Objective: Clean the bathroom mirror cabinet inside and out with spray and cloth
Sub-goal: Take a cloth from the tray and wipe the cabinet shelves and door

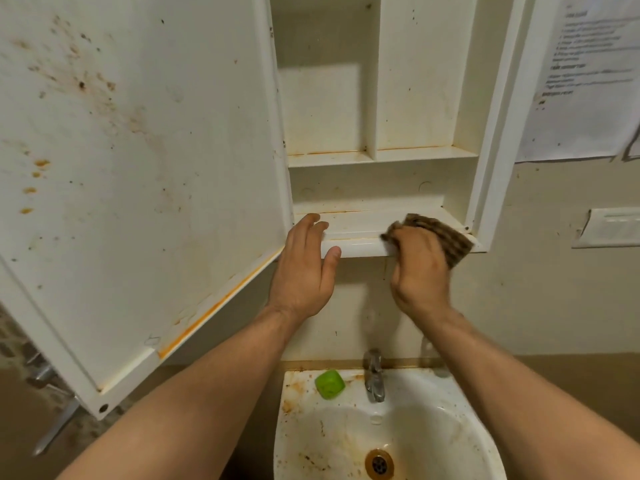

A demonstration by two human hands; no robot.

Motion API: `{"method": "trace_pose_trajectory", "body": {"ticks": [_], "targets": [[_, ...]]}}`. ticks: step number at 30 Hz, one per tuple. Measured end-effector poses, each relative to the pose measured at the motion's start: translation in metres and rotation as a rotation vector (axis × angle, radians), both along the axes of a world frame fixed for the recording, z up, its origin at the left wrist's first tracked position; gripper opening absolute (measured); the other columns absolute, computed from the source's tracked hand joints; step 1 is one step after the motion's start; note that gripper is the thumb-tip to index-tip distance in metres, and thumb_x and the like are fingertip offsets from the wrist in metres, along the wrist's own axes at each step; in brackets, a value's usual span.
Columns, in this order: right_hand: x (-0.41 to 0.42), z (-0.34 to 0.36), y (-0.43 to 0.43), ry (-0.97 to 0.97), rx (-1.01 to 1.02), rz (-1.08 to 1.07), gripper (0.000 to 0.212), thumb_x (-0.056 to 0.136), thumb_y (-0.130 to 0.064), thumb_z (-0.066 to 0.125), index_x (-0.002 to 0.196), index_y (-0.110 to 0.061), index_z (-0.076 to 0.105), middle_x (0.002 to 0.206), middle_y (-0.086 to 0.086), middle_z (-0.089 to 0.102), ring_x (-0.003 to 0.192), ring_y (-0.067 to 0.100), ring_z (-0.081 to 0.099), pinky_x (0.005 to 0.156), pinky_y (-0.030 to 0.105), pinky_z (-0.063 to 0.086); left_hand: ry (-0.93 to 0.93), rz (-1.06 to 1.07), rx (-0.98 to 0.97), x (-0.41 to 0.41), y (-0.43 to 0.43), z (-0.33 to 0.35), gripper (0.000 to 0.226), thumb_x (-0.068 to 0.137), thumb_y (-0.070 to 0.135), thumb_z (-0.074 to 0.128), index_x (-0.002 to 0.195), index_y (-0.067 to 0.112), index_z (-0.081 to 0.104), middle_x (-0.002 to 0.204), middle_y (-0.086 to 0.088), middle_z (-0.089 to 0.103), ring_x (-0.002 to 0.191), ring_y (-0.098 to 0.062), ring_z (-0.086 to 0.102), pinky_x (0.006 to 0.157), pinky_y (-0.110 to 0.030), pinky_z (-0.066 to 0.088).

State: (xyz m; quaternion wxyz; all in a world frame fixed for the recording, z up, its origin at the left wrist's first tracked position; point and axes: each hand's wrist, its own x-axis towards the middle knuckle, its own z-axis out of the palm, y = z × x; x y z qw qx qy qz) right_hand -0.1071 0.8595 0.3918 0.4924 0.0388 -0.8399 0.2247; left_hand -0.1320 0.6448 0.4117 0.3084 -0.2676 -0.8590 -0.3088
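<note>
Right hand (419, 268) grips cloth (446, 237) at right end of shelf (360, 223). Shelf runs leftward to left hand (304, 268), fingers (311, 226) straight, resting on its lip.

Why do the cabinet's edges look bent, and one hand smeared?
Head view: the wide-angle lens bows the open white cabinet door; the right hand and its brown striped cloth show motion blur; the left hand looks sharper; a shadow darkens the upper left compartment.

Both forearms up and forward, left hand (304, 268) flat and straight-fingered, right hand (420, 271) tight around a cloth (446, 237).
</note>
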Motion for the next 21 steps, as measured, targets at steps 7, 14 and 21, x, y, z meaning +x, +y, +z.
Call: {"method": "trace_pose_trajectory", "body": {"ticks": [7,14,21], "targets": [[-0.027,0.021,-0.114,-0.18,0.16,0.32,0.038,0.091,-0.029,0.065,0.127,-0.024,0.054,0.118,-0.007,0.062,0.103,0.001,0.059,0.096,0.021,0.051,0.058,-0.007,0.097,0.012,0.001,0.02,0.054,0.103,0.038,0.035,0.147,0.009,0.047,0.157,-0.009,0.041,0.146,-0.022,0.037,0.121,-0.041,0.035],[-0.025,0.015,-0.077,-0.203,0.46,0.29,0.067,0.072,-0.037,0.082,0.133,-0.024,0.057,0.129,-0.008,0.06,0.122,0.011,0.053,0.109,0.032,0.04,-0.003,-0.004,0.002,0.011,0.003,0.014,0.057,0.103,0.042,0.036,0.149,0.009,0.045,0.159,-0.008,0.038,0.147,-0.021,0.034,0.122,-0.04,0.034],[0.002,0.006,0.05,-0.101,0.68,0.087,0.087,0.069,-0.007,0.085,0.147,-0.004,0.047,0.146,0.017,0.053,0.133,0.031,0.049,0.113,0.044,0.04,-0.001,0.062,-0.104,0.003,0.015,-0.005,0.061,0.103,0.05,0.03,0.15,0.014,0.043,0.163,-0.006,0.032,0.15,-0.026,0.031,0.119,-0.05,0.037]]}}
